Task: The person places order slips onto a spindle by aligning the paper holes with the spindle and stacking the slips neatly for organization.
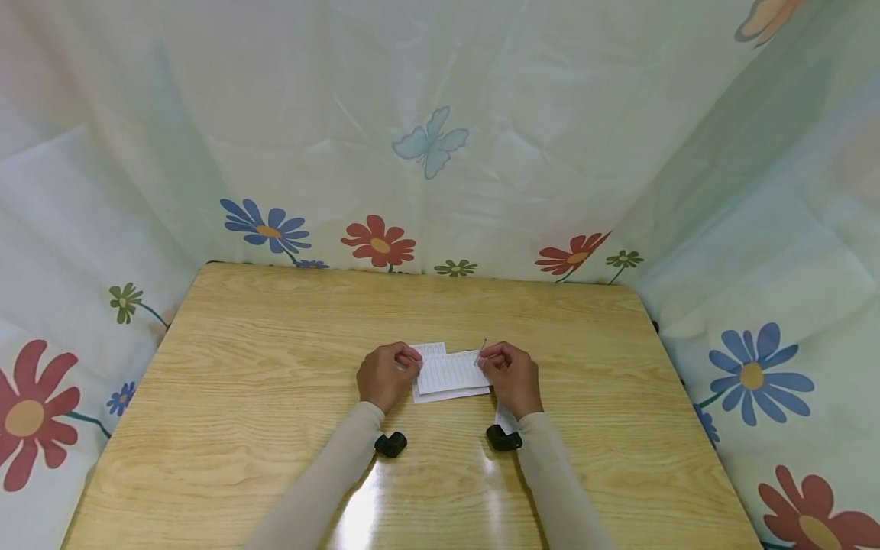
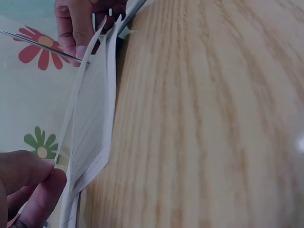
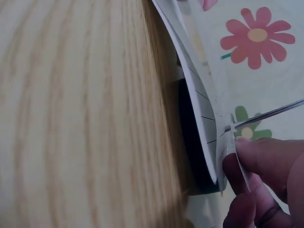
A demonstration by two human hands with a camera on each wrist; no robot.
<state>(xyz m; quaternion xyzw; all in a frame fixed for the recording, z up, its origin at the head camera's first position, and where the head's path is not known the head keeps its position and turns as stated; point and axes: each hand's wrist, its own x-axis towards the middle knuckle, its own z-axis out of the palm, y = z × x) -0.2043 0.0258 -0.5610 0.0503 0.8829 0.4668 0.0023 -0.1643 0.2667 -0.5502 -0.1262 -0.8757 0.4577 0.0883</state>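
Note:
Ruled white paper (image 1: 450,372) spans the gap between my two hands, its upper layer lifted off another sheet below. My left hand (image 1: 389,376) pinches the left end between thumb and forefinger. At the other end, my right hand (image 1: 512,376) pinches the paper's edge. A thin metal rod (image 3: 270,114) sticks out from the paper just beside the right fingertips; whether it pierces the sheet I cannot tell. In the left wrist view the same rod (image 2: 40,46) slants toward the right thumb. The paper layers (image 2: 92,114) stand bowed apart there.
A dark flat object (image 3: 194,142) lies under the paper at the right; its kind is unclear. Another white piece (image 1: 506,418) shows beneath the right wrist. The wooden table (image 1: 275,344) is bordered by a flowered curtain (image 1: 522,153). Black cameras (image 1: 390,444) sit on both wrists.

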